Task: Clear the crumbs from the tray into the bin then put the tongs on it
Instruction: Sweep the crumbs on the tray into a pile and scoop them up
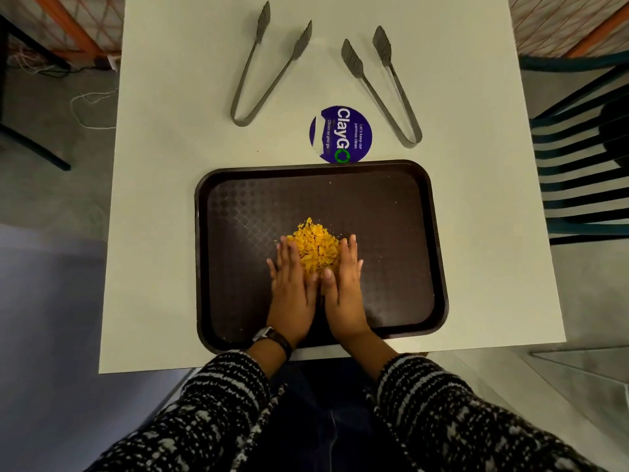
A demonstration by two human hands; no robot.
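Note:
A dark brown tray (384,212) lies on the white table near its front edge. A heap of yellow crumbs (315,243) sits in the tray's middle. My left hand (292,287) and my right hand (343,287) lie side by side on the tray, fingers straight, cupping the heap from both sides and from the near side. Two metal tongs lie on the table beyond the tray: the left tongs (269,68) and the right tongs (386,86), both spread open with tips pointing away. No bin is in view.
A round purple sticker (340,134) is on the white table (160,199) just behind the tray. A dark slatted chair (585,158) stands at the right. A black table leg (30,137) and loose cords are on the floor at the left.

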